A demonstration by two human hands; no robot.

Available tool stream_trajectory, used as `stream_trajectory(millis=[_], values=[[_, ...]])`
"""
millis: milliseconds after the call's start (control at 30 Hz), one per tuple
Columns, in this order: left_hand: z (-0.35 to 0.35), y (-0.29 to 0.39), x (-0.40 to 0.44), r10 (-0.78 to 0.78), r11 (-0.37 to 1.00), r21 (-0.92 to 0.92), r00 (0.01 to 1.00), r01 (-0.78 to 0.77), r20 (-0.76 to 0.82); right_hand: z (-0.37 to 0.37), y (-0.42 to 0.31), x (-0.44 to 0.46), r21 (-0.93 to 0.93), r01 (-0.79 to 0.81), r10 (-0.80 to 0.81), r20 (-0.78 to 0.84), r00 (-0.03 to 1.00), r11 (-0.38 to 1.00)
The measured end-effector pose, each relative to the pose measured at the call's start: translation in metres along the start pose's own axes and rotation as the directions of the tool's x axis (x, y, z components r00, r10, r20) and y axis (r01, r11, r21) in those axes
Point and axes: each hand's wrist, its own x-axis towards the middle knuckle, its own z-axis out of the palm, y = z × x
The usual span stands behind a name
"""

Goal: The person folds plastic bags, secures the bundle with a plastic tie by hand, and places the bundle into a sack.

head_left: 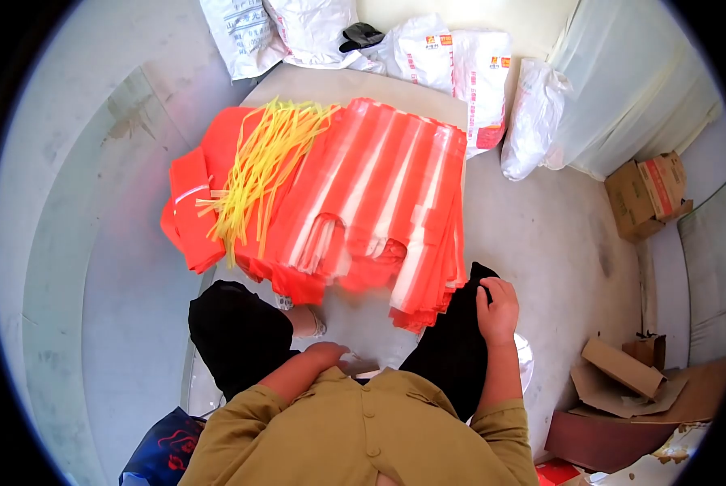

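One pale, flat-topped counter [298, 87], upper centre of the frame, carries the goods. At centre lies a fanned stack of red-and-white striped thin plastic bags [371, 182], handle cut-outs toward the bottom. Left of it, a loose sheaf of thin yellow strips [270, 162] lies across red plastic, beside a folded red bundle with a pale band [186, 215]. Hands are apart: the right hand [499, 308] rests on the black-clothed right knee [458, 334], gripping nothing visible; the left hand [326, 355] lies at the lap, its grasp undeterminable. Assessed risk: a knee knock could slide the fanned bags; shifting plastic could scatter the unbound strips.
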Motion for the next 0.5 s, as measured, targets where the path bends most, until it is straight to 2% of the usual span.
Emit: stream_trajectory(millis=[200,367,467,500], values=[[0.000,0.001,-0.001,0.008,1.000,-0.029,1.000,-0.009,-0.005,-0.001,-0.002,0.003,0.006,0.024,-0.024,0.006,1.000,1.000],[-0.002,0.002,-0.004,0.008,1.000,-0.023,1.000,-0.008,-0.019,-0.002,0.001,0.000,0.007,-0.021,0.020,0.055,0.998,1.000],[-0.012,0.014,-0.008,0.178,0.981,-0.031,0.955,-0.191,-0.236,-0.003,0.000,0.001,0.013,-0.009,0.009,0.030,1.000,1.000],[-0.020,0.024,-0.014,0.186,0.974,-0.051,0.911,-0.220,-0.368,-0.003,-0.001,0.001,0.014,-0.003,0.003,0.016,1.000,1.000]])
